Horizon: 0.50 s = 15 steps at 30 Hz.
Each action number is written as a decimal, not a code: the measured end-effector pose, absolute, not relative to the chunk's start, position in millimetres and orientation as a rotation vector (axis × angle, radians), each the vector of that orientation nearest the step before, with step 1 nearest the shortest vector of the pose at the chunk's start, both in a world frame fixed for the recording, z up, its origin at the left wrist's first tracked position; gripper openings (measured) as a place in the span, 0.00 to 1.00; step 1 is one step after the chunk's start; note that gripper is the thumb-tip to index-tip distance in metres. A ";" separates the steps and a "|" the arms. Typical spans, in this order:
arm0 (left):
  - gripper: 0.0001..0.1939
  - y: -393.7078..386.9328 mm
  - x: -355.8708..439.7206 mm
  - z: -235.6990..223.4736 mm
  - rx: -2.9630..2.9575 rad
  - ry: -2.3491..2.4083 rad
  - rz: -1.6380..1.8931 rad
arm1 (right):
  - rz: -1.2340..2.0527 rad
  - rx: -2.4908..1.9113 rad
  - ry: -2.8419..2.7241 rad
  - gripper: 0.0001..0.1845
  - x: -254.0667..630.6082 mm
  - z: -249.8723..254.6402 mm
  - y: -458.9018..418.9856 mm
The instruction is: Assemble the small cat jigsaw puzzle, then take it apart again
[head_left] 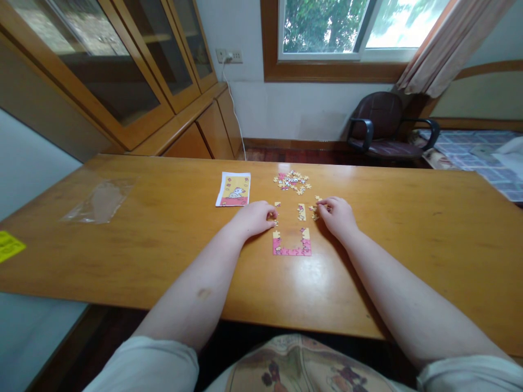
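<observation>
A partly joined jigsaw puzzle lies on the table, its pink lower edge and short sides forming a U. My left hand is curled at its left side, thumb and fingertips around a small puzzle piece. A lone yellow piece lies just beyond those fingertips. Between my hands stands a joined yellow strip. My right hand rests with bent fingers at a few loose pieces; whatever its fingertips pinch is hidden.
Farther back is a pile of loose puzzle pieces. The picture card with a white animal lies left of it. A clear plastic bag and a yellow label are on the left of the wooden table. An office chair stands beyond.
</observation>
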<state>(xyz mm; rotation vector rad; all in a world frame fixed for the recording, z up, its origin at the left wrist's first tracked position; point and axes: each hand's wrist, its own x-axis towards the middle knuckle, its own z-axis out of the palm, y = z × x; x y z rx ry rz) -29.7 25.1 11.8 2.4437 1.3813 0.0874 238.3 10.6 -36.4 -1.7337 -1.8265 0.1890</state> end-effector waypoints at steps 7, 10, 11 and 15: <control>0.10 23.0 -26.7 11.6 2.450 1.381 0.068 | 0.194 -1.723 -1.834 0.12 238.2 -35.3 10.2; 0.10 22.7 -26.8 11.8 2.433 1.390 0.090 | 0.186 -1.721 -1.828 0.12 237.7 -34.1 9.7; 0.11 23.0 -27.4 12.3 2.426 1.404 0.108 | 0.183 -1.720 -1.827 0.12 237.6 -33.9 9.6; 0.11 26.9 -32.1 14.9 2.386 1.572 0.177 | 0.183 -1.722 -1.825 0.12 238.2 -34.7 10.0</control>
